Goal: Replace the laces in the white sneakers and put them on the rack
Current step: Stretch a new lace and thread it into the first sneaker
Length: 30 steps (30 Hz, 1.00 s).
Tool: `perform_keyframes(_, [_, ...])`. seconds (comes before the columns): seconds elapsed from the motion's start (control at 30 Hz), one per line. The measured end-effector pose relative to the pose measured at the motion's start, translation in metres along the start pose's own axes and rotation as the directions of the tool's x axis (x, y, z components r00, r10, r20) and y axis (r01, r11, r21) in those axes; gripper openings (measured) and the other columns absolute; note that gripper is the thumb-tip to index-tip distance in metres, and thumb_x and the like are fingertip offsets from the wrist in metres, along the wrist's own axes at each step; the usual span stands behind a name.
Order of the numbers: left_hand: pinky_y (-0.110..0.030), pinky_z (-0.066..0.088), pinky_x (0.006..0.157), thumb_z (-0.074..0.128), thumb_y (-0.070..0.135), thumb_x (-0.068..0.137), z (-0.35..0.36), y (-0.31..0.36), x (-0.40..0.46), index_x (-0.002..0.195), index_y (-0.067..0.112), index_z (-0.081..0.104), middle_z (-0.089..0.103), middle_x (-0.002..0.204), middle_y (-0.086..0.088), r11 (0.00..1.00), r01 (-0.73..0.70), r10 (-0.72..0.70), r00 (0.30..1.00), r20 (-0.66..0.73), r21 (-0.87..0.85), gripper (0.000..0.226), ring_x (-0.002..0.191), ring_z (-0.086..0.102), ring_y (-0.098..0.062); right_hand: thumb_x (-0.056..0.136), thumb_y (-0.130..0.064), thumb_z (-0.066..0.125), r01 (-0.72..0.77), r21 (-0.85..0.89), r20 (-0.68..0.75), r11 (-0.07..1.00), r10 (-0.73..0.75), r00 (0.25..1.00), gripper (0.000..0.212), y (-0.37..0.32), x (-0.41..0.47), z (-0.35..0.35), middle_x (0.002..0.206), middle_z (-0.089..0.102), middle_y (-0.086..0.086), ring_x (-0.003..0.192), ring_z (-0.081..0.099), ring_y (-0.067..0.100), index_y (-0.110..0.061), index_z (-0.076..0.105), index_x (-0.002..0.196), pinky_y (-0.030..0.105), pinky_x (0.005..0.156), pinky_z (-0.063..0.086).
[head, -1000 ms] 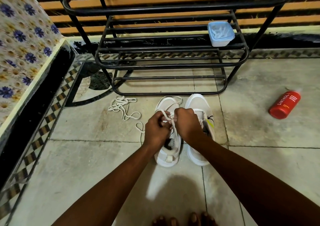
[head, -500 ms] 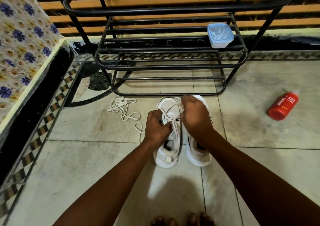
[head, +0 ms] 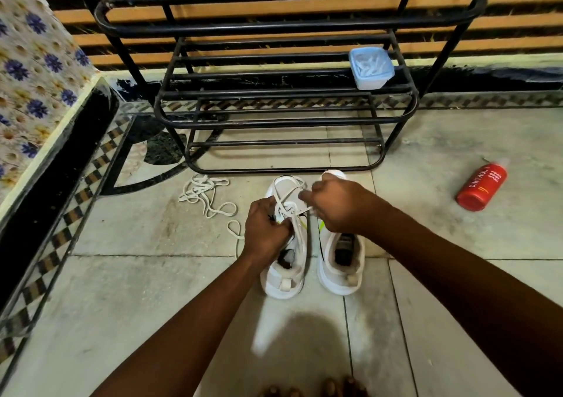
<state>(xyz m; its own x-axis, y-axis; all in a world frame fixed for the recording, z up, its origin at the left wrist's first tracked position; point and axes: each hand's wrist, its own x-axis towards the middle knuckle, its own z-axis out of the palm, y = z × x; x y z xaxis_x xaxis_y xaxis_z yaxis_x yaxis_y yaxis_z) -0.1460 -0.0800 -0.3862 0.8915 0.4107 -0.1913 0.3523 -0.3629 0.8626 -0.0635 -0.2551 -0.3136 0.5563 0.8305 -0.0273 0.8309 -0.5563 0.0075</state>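
Two white sneakers stand side by side on the tiled floor (head: 152,290), toes pointing toward the black metal rack (head: 283,95) just beyond them. The left sneaker (head: 286,262) sits directly under both hands, and its white lace (head: 288,197) loops over the toe and crosses at the eyelets. The left hand (head: 266,229) is curled over the sneaker's tongue area, its fingers pinching the lace where it crosses. The right hand (head: 338,204) hovers above the toe of the right sneaker (head: 341,259), reaching across toward the left one with its fingers closed on the lace's other strand, which stretches taut between the two hands. The right sneaker's opening shows behind that hand, and no lace can be made out on its visible part. A loose tangle of white lace (head: 207,194) lies on the floor to the left of the sneakers, near the rack's foot, with one strand trailing back toward the left hand. A pale blue plastic container (head: 370,67) rests on the rack's middle shelf at its right end. A red bottle (head: 481,185) lies on its side on the floor, well apart to the right. A flower-patterned surface (head: 33,70) borders the scene on the left.
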Motion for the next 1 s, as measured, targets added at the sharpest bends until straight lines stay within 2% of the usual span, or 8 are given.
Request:
perform_keyframes(0.1, [-0.03, 0.053, 0.089, 0.08, 0.019, 0.074, -0.004, 0.014, -0.012, 0.098, 0.041, 0.06, 0.066, 0.111, 0.006, 0.999, -0.009, 0.009, 1.0, -0.005, 0.048, 0.038, 0.1, 0.065, -0.013, 0.064, -0.002, 0.048, 0.121, -0.106, -0.053, 0.987, -0.127, 0.991, 0.015, -0.003, 0.002, 0.003, 0.061, 0.052, 0.003, 0.069, 0.054, 0.03, -0.014, 0.057, 0.061, 0.032, 0.047, 0.038])
perform_keyframes(0.27, [-0.035, 0.045, 0.073, 0.067, 0.018, 0.069, -0.008, 0.013, -0.015, 0.084, 0.019, 0.056, 0.061, 0.081, 0.005, 0.951, -0.147, 0.133, 0.989, 0.068, 0.273, 0.018, 0.08, 0.057, -0.022, 0.063, -0.009, 0.025, 0.054, -0.043, -0.232, 0.998, -0.062, 0.971, 0.03, -0.007, 0.003, 0.011, 0.063, 0.049, 0.003, 0.07, 0.051, 0.03, -0.012, 0.054, 0.06, 0.032, 0.053, 0.029])
perform_keyframes(0.5, [-0.049, 0.032, 0.11, 0.049, 0.039, 0.098, -0.006, 0.007, -0.011, 0.143, 0.023, 0.047, 0.052, 0.148, 0.001, 0.696, -0.256, 0.155, 0.966, 0.208, 0.67, 0.047, 0.138, 0.044, -0.023, 0.066, -0.001, 0.055, -0.075, 0.254, -0.406, 0.964, 0.176, 0.897, 0.023, -0.018, -0.002, 0.02, 0.091, 0.061, 0.003, 0.097, 0.06, 0.03, -0.013, 0.062, 0.084, 0.04, 0.078, 0.042])
perform_keyframes(0.57, [-0.046, 0.032, 0.108, 0.05, 0.038, 0.098, -0.007, 0.011, -0.013, 0.139, 0.023, 0.049, 0.057, 0.14, -0.001, 0.722, -0.254, 0.155, 0.966, 0.208, 0.644, 0.045, 0.134, 0.049, -0.025, 0.077, 0.01, 0.047, -0.028, 0.652, -0.425, 0.757, 0.396, 0.814, 0.022, -0.028, -0.002, 0.008, 0.089, 0.059, 0.009, 0.088, 0.065, 0.03, -0.01, 0.055, 0.084, 0.036, 0.075, 0.05])
perform_keyframes(0.7, [-0.045, 0.039, 0.106, 0.04, 0.052, 0.091, -0.011, 0.009, -0.015, 0.142, 0.023, 0.052, 0.061, 0.137, -0.003, 0.787, -0.244, 0.147, 0.966, 0.212, 0.566, 0.06, 0.128, 0.054, -0.03, 0.101, 0.005, 0.036, 0.151, 0.985, -0.037, -0.085, 0.749, 0.662, 0.028, -0.032, 0.007, -0.022, 0.066, 0.05, 0.002, 0.056, 0.054, 0.018, -0.013, 0.046, 0.082, 0.026, 0.052, 0.042])
perform_keyframes(0.83, [-0.054, 0.028, 0.119, 0.033, 0.057, 0.081, -0.01, 0.001, -0.01, 0.149, 0.02, 0.049, 0.058, 0.146, -0.004, 0.828, -0.209, 0.115, 0.972, 0.206, 0.52, 0.08, 0.136, 0.051, -0.029, 0.08, -0.001, 0.049, -0.087, 0.547, -0.321, 0.832, 0.305, 0.897, 0.015, -0.003, -0.004, -0.023, 0.087, 0.049, 0.003, 0.07, 0.05, 0.022, -0.011, 0.051, 0.091, 0.033, 0.06, 0.036])
perform_keyframes(0.93, [-0.055, 0.03, 0.117, 0.03, 0.058, 0.077, -0.009, 0.0, -0.01, 0.142, 0.02, 0.053, 0.063, 0.138, -0.005, 0.841, -0.206, 0.121, 0.973, 0.197, 0.501, 0.079, 0.129, 0.055, -0.03, 0.09, -0.019, 0.056, -0.054, -0.057, 0.226, 0.997, 0.065, 0.972, 0.024, -0.007, -0.007, -0.011, 0.109, 0.059, 0.004, 0.104, 0.058, 0.027, -0.016, 0.061, 0.114, 0.037, 0.078, 0.047])
perform_keyframes(1.0, [-0.055, 0.031, 0.116, 0.03, 0.056, 0.076, -0.009, 0.0, -0.01, 0.14, 0.018, 0.053, 0.064, 0.135, -0.006, 0.838, -0.214, 0.124, 0.97, 0.207, 0.502, 0.078, 0.127, 0.056, -0.031, 0.08, -0.009, 0.055, 0.101, -0.22, 0.147, 0.97, -0.07, 0.987, 0.02, -0.015, -0.005, -0.01, 0.095, 0.062, 0.003, 0.1, 0.058, 0.028, -0.015, 0.067, 0.095, 0.036, 0.074, 0.045])
